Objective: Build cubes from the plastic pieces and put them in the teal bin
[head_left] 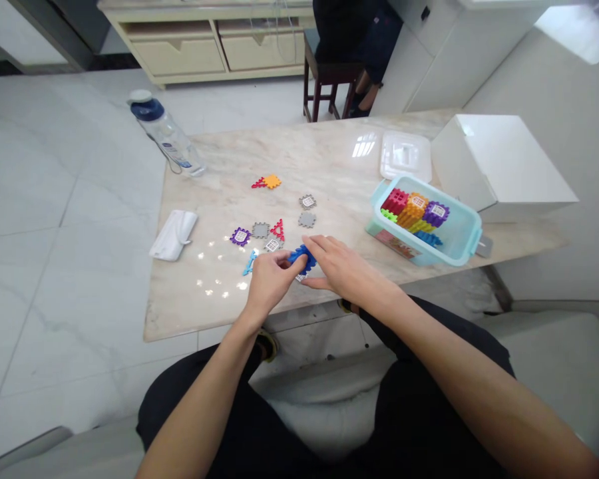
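A blue toothed building piece (302, 257) is pinched between my left hand (269, 279) and my right hand (337, 266) near the front edge of the marble table (219, 199). A grey piece partly shows under my fingers. Loose flat pieces lie just beyond: a purple square (240, 236), grey squares (260, 230), a red triangle (278, 229), a light blue piece (250, 262), two more grey squares (307, 209) and an orange and red pair (268, 181).
A teal plastic box (456, 233) with several coloured blocks stands at the right, its clear lid (406, 155) behind it. A white box (504, 163) sits at the far right. A water bottle (167, 136) lies at the back left, a white face mask (174, 234) at the left. Someone sits on a stool (329, 76) beyond.
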The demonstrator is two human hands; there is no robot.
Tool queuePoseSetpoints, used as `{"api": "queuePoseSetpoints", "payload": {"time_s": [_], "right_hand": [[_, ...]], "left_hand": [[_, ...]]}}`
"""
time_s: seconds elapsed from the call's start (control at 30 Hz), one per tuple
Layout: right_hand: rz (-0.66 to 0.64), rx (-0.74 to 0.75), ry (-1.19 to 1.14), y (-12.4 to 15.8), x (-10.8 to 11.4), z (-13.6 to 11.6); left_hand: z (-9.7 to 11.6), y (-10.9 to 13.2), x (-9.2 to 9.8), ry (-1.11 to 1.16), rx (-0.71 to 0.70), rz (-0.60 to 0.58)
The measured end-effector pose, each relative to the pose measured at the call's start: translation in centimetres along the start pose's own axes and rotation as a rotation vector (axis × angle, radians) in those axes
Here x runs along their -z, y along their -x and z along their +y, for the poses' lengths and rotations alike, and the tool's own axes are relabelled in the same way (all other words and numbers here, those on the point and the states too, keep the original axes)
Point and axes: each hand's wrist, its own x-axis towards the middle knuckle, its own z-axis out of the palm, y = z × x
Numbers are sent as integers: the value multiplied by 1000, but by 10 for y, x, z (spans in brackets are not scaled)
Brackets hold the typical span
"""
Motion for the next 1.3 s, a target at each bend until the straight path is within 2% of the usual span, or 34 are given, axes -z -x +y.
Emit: {"api": "queuePoseSetpoints", "payload": {"time_s": [0.17,0.27,0.43,0.53,0.6,0.8,0.97,1.07,1.3], "right_hand": [[47,-185,-6,-8,-2,-16],[76,-281,29,-21,-1,-29],[115,-318,-48,-36,-8,-39],[123,-269,-132,-37,-8,-37],[155,-183,-197,-34,-4,-34],[229,68,-341,-27,17,-29],[159,189,-384,-27,17,-29],[142,202,-401,-28,16,-30],[102,242,-371,-35,17,-30]], "left_hand": [[2,0,-9,234,92,73],[4,1,-13,284,105,119],[9,7,-8,294,84,150],[12,10,1,296,75,152],[12,11,9,348,79,130],[7,11,35,687,162,-132],[10,15,45,730,174,-269],[8,16,45,693,180,-284],[1,10,42,743,238,-183]]}}
